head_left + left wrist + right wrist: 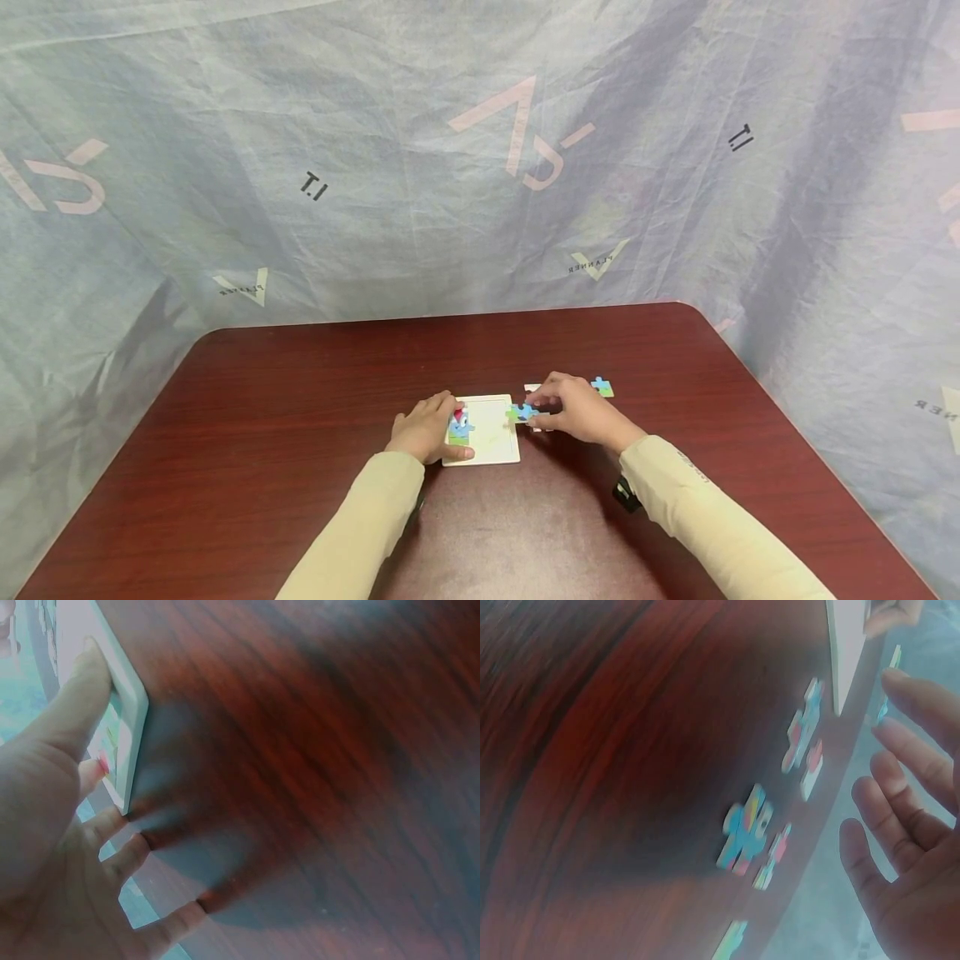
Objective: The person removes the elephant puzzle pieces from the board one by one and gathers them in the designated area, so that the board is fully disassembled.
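Note:
A pale puzzle board (pixel 493 432) with a raised rim lies flat on the table. Blue, red and green pieces (pixel 460 428) fill part of its left side. My left hand (pixel 425 429) rests on that side; in the left wrist view its thumb (pixel 88 686) lies straight across the rim and the other fingers spread out, some touching the table. Between thumb and fingertips, my right hand (pixel 577 408) pinches a green and blue puzzle piece (pixel 517 413) at the board's right edge. The right wrist view shows this piece (pixel 885 701) edge-on, raised off the table.
Loose puzzle pieces lie right of the board, partly hidden by my right hand in the head view. Among them are a blue piece (pixel 746 829), a pink and white one (pixel 812 771) and a green and blue one (pixel 602 387). A grey printed curtain (pixel 420 233) hangs behind the dark red table (pixel 300 467).

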`<state>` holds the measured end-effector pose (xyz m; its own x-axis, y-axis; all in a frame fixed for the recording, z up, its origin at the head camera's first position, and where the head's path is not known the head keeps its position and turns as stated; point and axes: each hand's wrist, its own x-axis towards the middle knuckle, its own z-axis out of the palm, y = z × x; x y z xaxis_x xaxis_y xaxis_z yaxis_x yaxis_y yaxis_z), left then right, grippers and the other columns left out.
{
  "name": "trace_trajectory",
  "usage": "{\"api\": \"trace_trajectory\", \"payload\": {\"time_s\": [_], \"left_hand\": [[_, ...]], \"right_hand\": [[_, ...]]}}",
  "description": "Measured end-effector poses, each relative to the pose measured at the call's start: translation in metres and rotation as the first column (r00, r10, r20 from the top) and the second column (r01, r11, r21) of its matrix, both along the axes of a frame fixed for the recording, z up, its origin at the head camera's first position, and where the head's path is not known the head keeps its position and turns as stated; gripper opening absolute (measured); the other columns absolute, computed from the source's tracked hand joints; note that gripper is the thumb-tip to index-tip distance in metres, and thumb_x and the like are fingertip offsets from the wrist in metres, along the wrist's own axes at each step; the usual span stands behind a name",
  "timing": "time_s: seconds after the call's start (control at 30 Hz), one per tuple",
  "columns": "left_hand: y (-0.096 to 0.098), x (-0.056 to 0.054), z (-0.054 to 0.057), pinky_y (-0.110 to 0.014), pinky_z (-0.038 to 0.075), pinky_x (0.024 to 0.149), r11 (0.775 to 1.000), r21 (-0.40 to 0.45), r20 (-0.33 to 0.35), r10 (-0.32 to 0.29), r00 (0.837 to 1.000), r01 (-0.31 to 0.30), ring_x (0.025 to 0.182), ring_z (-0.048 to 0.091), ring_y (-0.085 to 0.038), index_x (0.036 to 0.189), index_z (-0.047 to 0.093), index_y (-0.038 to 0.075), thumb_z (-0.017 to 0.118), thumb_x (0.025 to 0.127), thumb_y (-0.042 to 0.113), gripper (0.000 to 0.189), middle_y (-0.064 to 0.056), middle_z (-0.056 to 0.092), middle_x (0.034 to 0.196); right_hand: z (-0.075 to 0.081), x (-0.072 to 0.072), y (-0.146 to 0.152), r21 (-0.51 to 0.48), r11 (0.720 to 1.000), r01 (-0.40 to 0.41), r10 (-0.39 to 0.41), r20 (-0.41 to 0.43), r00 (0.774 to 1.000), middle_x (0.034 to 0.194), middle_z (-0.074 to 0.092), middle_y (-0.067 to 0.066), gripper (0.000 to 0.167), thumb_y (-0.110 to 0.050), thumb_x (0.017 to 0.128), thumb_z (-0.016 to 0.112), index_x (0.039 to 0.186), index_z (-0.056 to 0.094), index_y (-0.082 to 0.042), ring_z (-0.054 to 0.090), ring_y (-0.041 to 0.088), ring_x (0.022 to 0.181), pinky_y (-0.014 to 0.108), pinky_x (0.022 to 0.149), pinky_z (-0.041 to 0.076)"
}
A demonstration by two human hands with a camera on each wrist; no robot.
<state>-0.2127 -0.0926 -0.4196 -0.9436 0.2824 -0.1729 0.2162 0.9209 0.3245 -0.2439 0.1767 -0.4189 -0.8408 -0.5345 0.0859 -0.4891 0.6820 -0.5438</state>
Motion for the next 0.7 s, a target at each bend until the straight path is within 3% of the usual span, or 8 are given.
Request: {"api": "trace_trajectory", "payload": {"time_s": [0.13,0.33,0.7], "left_hand": [[0.000,0.000,0.000,-0.061,0.043,0.099,1.000,0.001,-0.002,-0.003,1.000,0.003,0.135,0.046,-0.032,0.134,0.052,0.013,0.083,0.083,0.044,0.067,-0.008,0.046,0.149],[0.000,0.000,0.000,-0.060,0.043,0.099,1.000,0.001,-0.001,0.000,1.000,0.000,0.135,0.046,-0.032,0.135,0.052,0.013,0.083,0.083,0.044,0.068,-0.008,0.045,0.150],[0.000,0.001,0.001,-0.059,0.044,0.098,1.000,-0.002,-0.006,-0.004,1.000,0.004,0.134,0.047,-0.032,0.132,0.051,0.013,0.083,0.083,0.044,0.066,-0.007,0.047,0.147]], "right_hand": [[0.002,0.000,0.010,-0.007,0.999,0.037,-0.037,0.024,0.999,0.101,0.060,-0.002,0.027,-0.019,0.090,0.080,0.116,0.077,-0.010,0.059,0.012,0.082,0.032,0.075,0.051],[0.004,-0.002,0.025,-0.009,0.999,0.048,-0.048,-0.020,0.999,0.097,0.061,-0.001,0.024,-0.019,0.089,0.081,0.111,0.078,-0.010,0.059,0.018,0.088,0.035,0.075,0.051],[0.004,-0.003,0.054,0.026,0.995,0.095,-0.094,-0.023,0.995,0.098,0.061,0.000,0.029,-0.020,0.090,0.080,0.116,0.077,-0.009,0.056,0.018,0.089,0.036,0.073,0.048]]}}
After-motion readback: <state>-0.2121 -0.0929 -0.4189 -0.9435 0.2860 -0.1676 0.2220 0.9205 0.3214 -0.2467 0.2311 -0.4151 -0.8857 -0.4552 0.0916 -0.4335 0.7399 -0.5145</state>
